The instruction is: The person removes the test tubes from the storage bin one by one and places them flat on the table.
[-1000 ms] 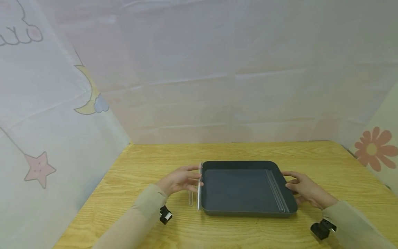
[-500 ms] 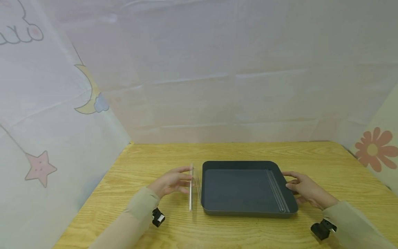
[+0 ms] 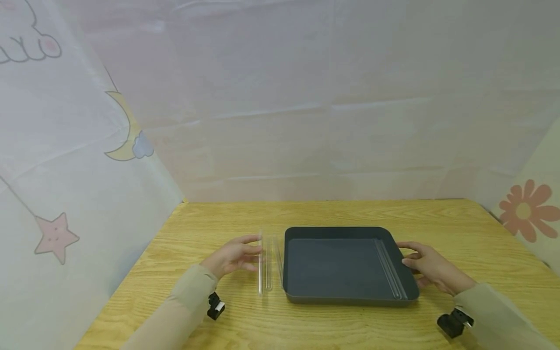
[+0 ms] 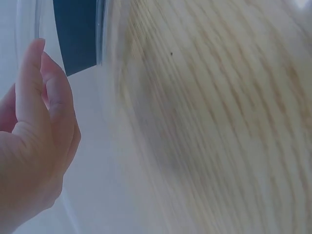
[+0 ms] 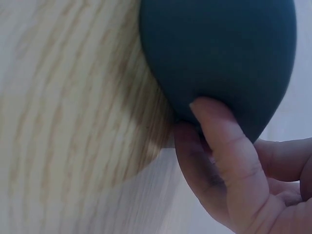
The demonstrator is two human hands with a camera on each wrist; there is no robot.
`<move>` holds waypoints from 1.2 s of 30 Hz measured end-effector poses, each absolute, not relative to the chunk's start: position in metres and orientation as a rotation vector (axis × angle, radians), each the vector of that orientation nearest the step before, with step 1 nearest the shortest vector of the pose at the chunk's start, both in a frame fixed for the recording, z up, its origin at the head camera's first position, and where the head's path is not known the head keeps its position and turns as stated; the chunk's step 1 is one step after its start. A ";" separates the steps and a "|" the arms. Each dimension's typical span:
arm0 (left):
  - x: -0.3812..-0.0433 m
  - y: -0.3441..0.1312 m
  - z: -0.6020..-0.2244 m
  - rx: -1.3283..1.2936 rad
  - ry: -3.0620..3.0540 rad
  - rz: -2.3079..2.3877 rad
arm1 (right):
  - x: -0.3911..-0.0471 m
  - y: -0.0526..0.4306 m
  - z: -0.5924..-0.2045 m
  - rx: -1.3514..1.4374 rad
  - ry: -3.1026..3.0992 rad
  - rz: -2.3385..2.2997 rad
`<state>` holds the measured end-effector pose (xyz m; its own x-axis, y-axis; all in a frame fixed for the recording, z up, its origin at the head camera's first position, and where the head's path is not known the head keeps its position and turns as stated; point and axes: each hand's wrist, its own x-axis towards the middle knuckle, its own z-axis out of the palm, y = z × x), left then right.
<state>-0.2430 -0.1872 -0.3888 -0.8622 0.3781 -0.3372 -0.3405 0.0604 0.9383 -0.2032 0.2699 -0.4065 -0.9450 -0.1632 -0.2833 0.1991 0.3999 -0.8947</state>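
My left hand [image 3: 234,257] grips a clear tube [image 3: 260,267] lengthwise at its fingertips, left of the dark grey rectangular tray [image 3: 337,300]. Two similar clear tubes lie between the held one and the tray; the nearer tube [image 3: 269,267] shows a rounded end. Inside the tray, along its right wall, lie clear tubes [image 3: 387,267]. My right hand [image 3: 430,265] rests against the outside of the tray's right wall. In the right wrist view its fingers [image 5: 222,136] press the tray wall [image 5: 219,58] low near the table, the other fingertips partly hidden.
The wood-grain table [image 3: 341,325] extends around the tray. A pale printed sheet [image 3: 323,146] stands behind it, with more sheeting at both sides. A small black camera [image 3: 216,306] sits on the left wrist, another camera [image 3: 455,323] on the right.
My left hand has moved left with the held tube, from the tray's left edge past the tubes lying on the table. The right hand and the tray have stayed put.
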 end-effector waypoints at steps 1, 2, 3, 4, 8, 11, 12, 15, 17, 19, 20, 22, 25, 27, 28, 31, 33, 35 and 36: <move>-0.243 -0.188 -0.389 0.030 1.838 1.857 | -0.203 0.270 -0.407 0.030 2.338 -1.559; -0.243 -0.188 -0.389 0.025 1.839 1.859 | -0.203 0.270 -0.407 0.031 2.337 -1.558; -0.244 -0.188 -0.390 0.020 1.839 1.862 | -0.204 0.270 -0.407 0.032 2.337 -1.558; -0.244 -0.189 -0.391 0.018 1.842 1.861 | -0.204 0.270 -0.407 0.032 2.336 -1.558; -0.246 -0.191 -0.396 0.007 1.855 1.853 | -0.204 0.270 -0.408 0.032 2.335 -1.559; -0.248 -0.192 -0.401 -0.023 1.890 1.836 | -0.203 0.271 -0.408 0.022 2.331 -1.561; -0.249 -0.193 -0.402 -0.038 1.905 1.831 | -0.204 0.271 -0.408 0.013 2.331 -1.561; -0.251 -0.193 -0.405 -0.081 1.970 1.809 | -0.204 0.272 -0.408 -0.001 2.323 -1.562; -0.252 -0.193 -0.406 -0.110 2.008 1.797 | -0.205 0.272 -0.408 -0.008 2.326 -1.560; -0.254 -0.192 -0.407 -0.134 2.047 1.786 | -0.205 0.271 -0.408 0.002 2.332 -1.558; -0.254 -0.192 -0.407 -0.148 2.062 1.781 | -0.205 0.271 -0.407 0.005 2.339 -1.558; -0.256 -0.191 -0.408 -0.170 2.083 1.771 | -0.205 0.271 -0.406 0.006 2.344 -1.552; -0.260 -0.190 -0.409 -0.200 2.117 1.741 | -0.204 0.271 -0.406 0.012 2.349 -1.550; -0.264 -0.191 -0.410 -0.211 2.139 1.717 | -0.204 0.271 -0.406 0.002 2.349 -1.550; -0.265 -0.192 -0.410 -0.220 2.146 1.706 | -0.204 0.271 -0.406 0.005 2.346 -1.554; -0.269 -0.195 -0.412 -0.225 2.166 1.667 | -0.203 0.271 -0.406 0.004 2.336 -1.568; -0.270 -0.196 -0.413 -0.226 2.167 1.649 | -0.203 0.271 -0.407 0.008 2.330 -1.574; -0.272 -0.196 -0.413 -0.223 2.174 1.628 | -0.203 0.271 -0.407 0.008 2.327 -1.578; -0.272 -0.196 -0.413 -0.224 2.179 1.619 | -0.203 0.272 -0.407 0.008 2.327 -1.577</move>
